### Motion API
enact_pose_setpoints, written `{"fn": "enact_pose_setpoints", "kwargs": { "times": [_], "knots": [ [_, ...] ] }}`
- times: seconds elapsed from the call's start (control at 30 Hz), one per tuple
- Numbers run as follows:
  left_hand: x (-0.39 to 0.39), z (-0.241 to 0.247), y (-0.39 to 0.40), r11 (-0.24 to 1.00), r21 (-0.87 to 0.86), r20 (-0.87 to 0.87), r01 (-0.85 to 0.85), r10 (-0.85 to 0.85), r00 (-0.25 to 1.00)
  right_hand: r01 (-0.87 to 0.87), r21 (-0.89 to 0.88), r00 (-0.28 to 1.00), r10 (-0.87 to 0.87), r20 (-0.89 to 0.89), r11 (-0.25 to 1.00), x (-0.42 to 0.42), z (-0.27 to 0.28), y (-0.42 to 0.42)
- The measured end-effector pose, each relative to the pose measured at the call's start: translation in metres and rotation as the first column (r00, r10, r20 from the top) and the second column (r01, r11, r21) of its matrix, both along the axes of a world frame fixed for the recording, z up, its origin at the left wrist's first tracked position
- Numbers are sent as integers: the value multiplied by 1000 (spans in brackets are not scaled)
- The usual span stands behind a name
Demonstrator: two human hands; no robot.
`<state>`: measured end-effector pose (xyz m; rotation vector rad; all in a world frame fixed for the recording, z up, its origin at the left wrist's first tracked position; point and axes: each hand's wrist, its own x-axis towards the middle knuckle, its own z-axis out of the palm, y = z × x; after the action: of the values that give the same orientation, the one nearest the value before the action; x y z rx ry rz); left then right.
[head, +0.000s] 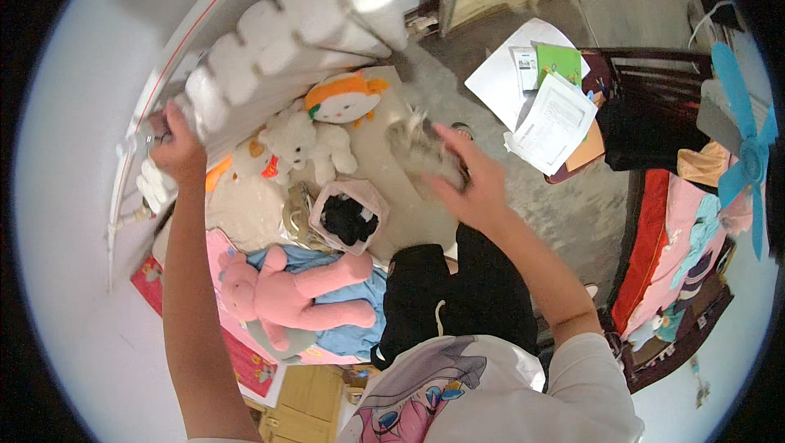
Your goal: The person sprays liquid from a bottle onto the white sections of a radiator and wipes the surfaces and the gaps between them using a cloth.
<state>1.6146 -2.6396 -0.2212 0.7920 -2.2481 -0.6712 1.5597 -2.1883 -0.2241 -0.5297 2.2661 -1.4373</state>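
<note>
My left hand (179,152) is raised at the left, at the end of a row of puffy white fabric (257,32) along the wall. Its fingertips are beside a shiny metal fitting (150,136); blur hides whether they grip it. In front of my lap, my right hand (472,179) is curled around a greyish, fluffy-looking thing (414,142), too smeared by motion to name exactly. Beyond it on the beige bed mat (383,173) lie a white plush dog (288,139) with a red scarf and a round orange-and-white plush cushion (343,103).
A pale pink basket (380,213) holding black cloth (346,219) stands near my knees. Left of my lap, a pink plush bear (300,290) lies on blue fabric (352,339). Papers (555,121) cover a small table at the right, near a blue fan (751,155).
</note>
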Motion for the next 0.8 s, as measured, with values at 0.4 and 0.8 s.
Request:
{"fn": "enact_pose_setpoints", "kwargs": {
  "times": [0.4,0.8],
  "knots": [
    [18,6,-19,996,64,140,-55,45,989,696,-198,668,-523,529,690,-52,-203,-65],
    [10,14,-10,991,-17,179,-135,136,974,475,-286,879,-464,108,832,-116,-189,-100]
  ]
}}
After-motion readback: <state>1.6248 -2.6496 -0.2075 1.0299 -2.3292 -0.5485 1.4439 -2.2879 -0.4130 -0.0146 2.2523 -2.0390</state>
